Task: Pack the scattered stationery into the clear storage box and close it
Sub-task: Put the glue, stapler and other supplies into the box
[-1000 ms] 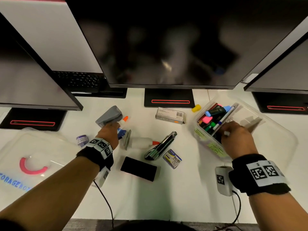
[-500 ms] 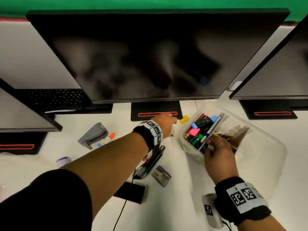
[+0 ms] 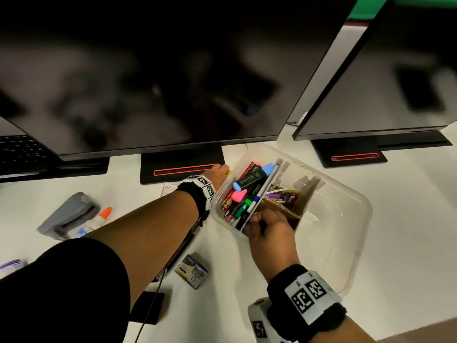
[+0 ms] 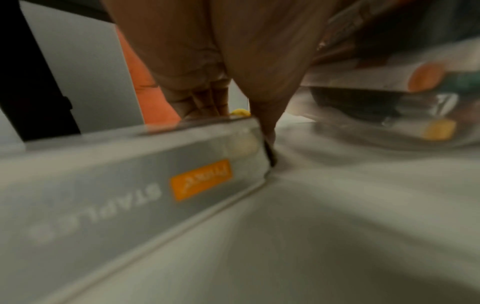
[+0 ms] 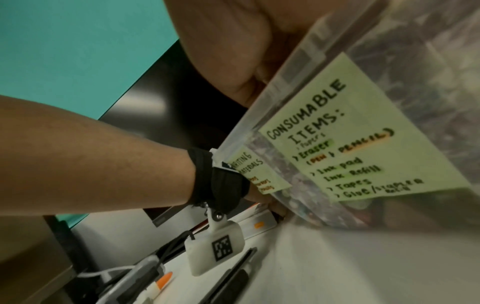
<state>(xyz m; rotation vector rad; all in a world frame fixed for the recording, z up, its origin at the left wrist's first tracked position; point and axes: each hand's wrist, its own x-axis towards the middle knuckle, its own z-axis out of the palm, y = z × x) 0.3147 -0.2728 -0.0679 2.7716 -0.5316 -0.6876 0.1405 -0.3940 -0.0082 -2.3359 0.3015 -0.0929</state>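
Pinch staples box [image 4: 124,185] firmly in left hand [image 3: 217,175] (right hand [image 3: 269,230] gripping storage box [image 3: 346,211] rim), then lift clear of bench [image 3: 408,219].

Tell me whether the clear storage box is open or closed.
Open: the clear storage box has no lid on, and markers lie exposed inside. The right hand holds its near wall.

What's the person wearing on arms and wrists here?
Both forearms are bare. Each wrist has a black band carrying a white strip printed with square black codes. A white tagged camera block hangs under the right one. A black short sleeve and a thin dark cable show on the left arm.
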